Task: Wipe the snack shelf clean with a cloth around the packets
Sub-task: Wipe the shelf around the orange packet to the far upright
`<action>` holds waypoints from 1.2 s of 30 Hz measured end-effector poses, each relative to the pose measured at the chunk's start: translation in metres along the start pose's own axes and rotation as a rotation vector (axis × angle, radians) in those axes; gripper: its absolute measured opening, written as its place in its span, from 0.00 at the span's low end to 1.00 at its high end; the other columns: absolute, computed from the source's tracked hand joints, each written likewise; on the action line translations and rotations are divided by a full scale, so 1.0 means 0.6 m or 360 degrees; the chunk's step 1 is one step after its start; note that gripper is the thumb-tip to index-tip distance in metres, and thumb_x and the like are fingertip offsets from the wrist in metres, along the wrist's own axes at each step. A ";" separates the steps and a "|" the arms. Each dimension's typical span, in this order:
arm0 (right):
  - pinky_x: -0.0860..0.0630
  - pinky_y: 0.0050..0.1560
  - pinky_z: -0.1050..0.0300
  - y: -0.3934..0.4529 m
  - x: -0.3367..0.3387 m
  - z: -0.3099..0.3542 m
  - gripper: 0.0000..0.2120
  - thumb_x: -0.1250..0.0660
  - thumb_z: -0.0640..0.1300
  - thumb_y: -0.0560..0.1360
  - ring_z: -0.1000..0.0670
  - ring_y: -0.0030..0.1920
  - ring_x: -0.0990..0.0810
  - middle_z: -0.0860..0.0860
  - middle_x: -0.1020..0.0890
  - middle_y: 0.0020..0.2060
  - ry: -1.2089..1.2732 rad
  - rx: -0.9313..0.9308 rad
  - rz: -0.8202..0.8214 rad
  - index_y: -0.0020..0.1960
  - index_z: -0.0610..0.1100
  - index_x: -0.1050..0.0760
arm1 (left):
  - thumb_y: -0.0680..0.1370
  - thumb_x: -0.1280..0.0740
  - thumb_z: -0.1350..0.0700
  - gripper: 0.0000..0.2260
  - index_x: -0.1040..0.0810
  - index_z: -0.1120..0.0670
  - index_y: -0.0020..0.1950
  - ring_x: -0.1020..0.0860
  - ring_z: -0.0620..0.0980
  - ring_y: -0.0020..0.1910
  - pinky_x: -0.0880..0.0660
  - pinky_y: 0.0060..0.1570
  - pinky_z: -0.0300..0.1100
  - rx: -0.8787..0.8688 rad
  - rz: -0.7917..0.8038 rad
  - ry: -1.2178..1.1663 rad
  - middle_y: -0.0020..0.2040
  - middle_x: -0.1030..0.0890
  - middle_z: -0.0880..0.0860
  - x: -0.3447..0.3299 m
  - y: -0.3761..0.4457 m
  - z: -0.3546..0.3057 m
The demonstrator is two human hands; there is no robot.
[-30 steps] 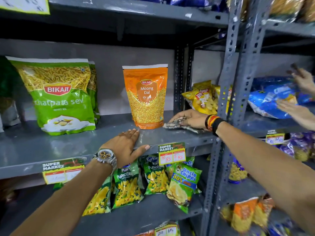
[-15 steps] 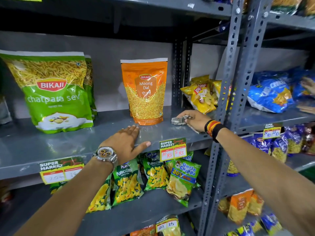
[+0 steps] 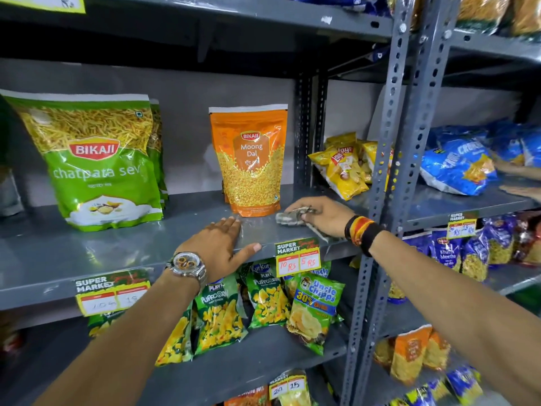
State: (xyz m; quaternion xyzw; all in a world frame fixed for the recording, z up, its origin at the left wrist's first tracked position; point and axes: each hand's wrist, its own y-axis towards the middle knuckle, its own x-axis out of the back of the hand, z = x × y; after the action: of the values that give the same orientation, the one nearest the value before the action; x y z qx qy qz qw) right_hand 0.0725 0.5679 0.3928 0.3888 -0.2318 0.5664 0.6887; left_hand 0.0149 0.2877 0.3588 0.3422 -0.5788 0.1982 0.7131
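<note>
A grey metal shelf holds an upright orange Moong Dal packet and a big green Chatpata Sev packet to its left. My right hand presses a crumpled grey cloth onto the shelf just right of the orange packet's base, fingers closed over it. My left hand, with a wristwatch, lies flat and spread on the shelf's front edge, in front of the orange packet.
Yellow Lays packets sit behind the grey upright posts. Blue packets fill the right bay, where another person's hands reach in. Puffcorn and Uncle Chipps packets hang on the shelf below. Price tags are clipped to the edge.
My right hand has slid the cloth along the shelf near the orange packet's base. My left hand stays planted on the edge. The other person's hands have drawn back to the right.
</note>
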 end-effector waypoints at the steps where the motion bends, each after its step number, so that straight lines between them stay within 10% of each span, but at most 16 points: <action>1: 0.28 0.62 0.53 0.001 0.003 0.008 0.17 0.41 0.34 0.80 0.50 0.60 0.22 0.49 0.19 0.60 0.0016 0.0067 0.0046 0.59 0.50 0.20 | 0.77 0.56 0.29 0.43 0.46 0.57 0.82 0.40 0.56 0.79 0.41 0.76 0.49 0.0000 -0.0009 0.0003 0.82 0.41 0.57 0.000 0.001 0.001; 8: 0.29 0.65 0.53 0.050 0.020 -0.030 0.15 0.41 0.36 0.80 0.44 0.66 0.25 0.46 0.20 0.63 -0.0073 -0.0212 -0.0153 0.58 0.50 0.20 | 0.78 0.54 0.29 0.42 0.47 0.56 0.83 0.40 0.55 0.79 0.41 0.76 0.49 0.0017 0.0000 -0.0003 0.82 0.42 0.56 0.003 0.000 -0.002; 14: 0.30 0.58 0.73 -0.023 -0.005 0.052 0.16 0.39 0.37 0.80 0.66 0.58 0.24 0.61 0.21 0.61 0.0115 0.0154 0.0417 0.60 0.52 0.21 | 0.79 0.54 0.29 0.41 0.47 0.56 0.83 0.40 0.55 0.80 0.42 0.76 0.49 0.0013 0.0023 0.0016 0.82 0.42 0.56 0.007 -0.007 -0.006; 23: 0.32 0.69 0.54 0.047 -0.008 0.011 0.18 0.39 0.35 0.79 0.48 0.69 0.27 0.49 0.22 0.66 0.0049 -0.0064 0.0052 0.56 0.54 0.19 | 0.79 0.54 0.29 0.41 0.46 0.56 0.82 0.39 0.55 0.79 0.42 0.76 0.48 0.0036 0.0030 0.0021 0.82 0.41 0.56 0.009 -0.005 -0.006; 29: 0.32 0.52 0.74 -0.093 -0.004 0.089 0.14 0.38 0.38 0.81 0.70 0.52 0.23 0.60 0.19 0.56 0.0122 0.0212 0.0409 0.61 0.49 0.21 | 0.78 0.55 0.29 0.42 0.44 0.57 0.82 0.37 0.56 0.78 0.39 0.75 0.49 0.0023 0.0007 0.0007 0.81 0.39 0.57 0.010 -0.011 -0.008; 34: 0.22 0.57 0.35 -0.189 -0.036 0.030 0.18 0.39 0.39 0.81 0.42 0.49 0.17 0.52 0.17 0.57 0.0269 0.0159 0.0152 0.60 0.61 0.23 | 0.80 0.54 0.30 0.39 0.47 0.57 0.82 0.40 0.56 0.80 0.41 0.77 0.51 0.0106 -0.0113 -0.0030 0.81 0.40 0.57 0.005 -0.036 -0.029; 36: 0.25 0.65 0.41 -0.214 -0.076 -0.002 0.21 0.41 0.37 0.81 0.48 0.59 0.20 0.55 0.20 0.63 0.0300 0.0140 0.0087 0.60 0.62 0.23 | 0.82 0.57 0.32 0.38 0.46 0.58 0.82 0.45 0.55 0.81 0.48 0.80 0.50 -0.0004 -0.0309 -0.0063 0.82 0.43 0.57 -0.016 -0.074 -0.044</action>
State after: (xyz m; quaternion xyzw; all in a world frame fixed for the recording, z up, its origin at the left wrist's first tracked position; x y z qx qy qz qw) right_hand 0.1844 0.5342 0.3227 0.3573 -0.1515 0.6285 0.6741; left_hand 0.0610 0.2772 0.3358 0.3996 -0.5571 0.1206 0.7180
